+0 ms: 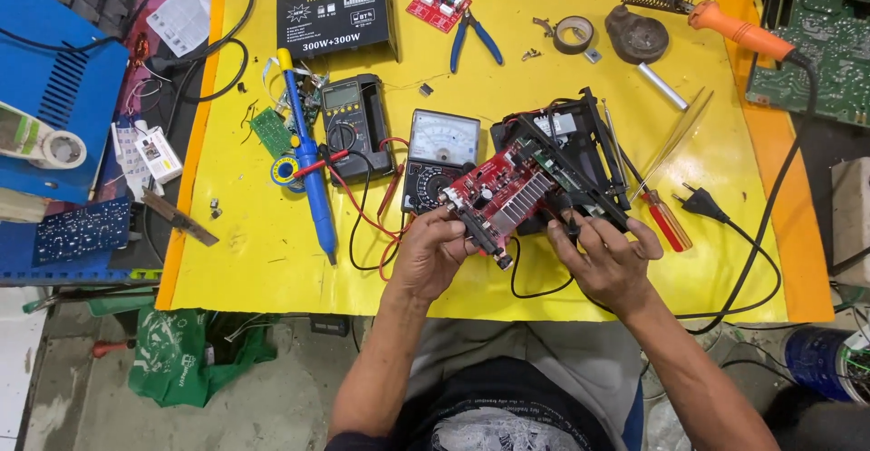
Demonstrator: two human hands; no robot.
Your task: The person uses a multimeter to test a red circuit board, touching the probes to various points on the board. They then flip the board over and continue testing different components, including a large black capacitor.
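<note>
While my lap and dark shirt fill the six o'clock edge, both forearms rise from there toward the middle of the yellow mat (272,261). My left hand (433,253) is closed around the near end of a red circuit board (494,193) — thumb and fingers pinch its lower-left corner, where a row of knob shafts sticks out. My right hand (605,256) is curled at the four o'clock side of the same board, fingertips pressed on the black plastic frame (580,147) that the board sits against; it grips the frame's near edge, though I cannot tell exactly which part lies under the fingers. The board is tilted, held just above the mat at dead centre, touching the frame.

Just beside my right hand, at three o'clock, lies a red-handled screwdriver (669,220), and past it a black mains plug (700,203) on its cable. At ten o'clock from the board rests an analogue meter (438,156), with a black digital multimeter (352,125) next to it — their red and black leads loop between them. Farther at nine o'clock a blue desoldering pump (311,165) lies lengthwise.

Toward twelve o'clock sit blue-handled pliers (473,38), a small red module (439,5) and a black amplifier faceplate (333,18). At one o'clock I see a roll of black tape (574,34), and at two o'clock an orange-handled soldering iron (734,29) resting in its coil stand. Off the mat at nine o'clock stands a blue metal case (54,97).
</note>
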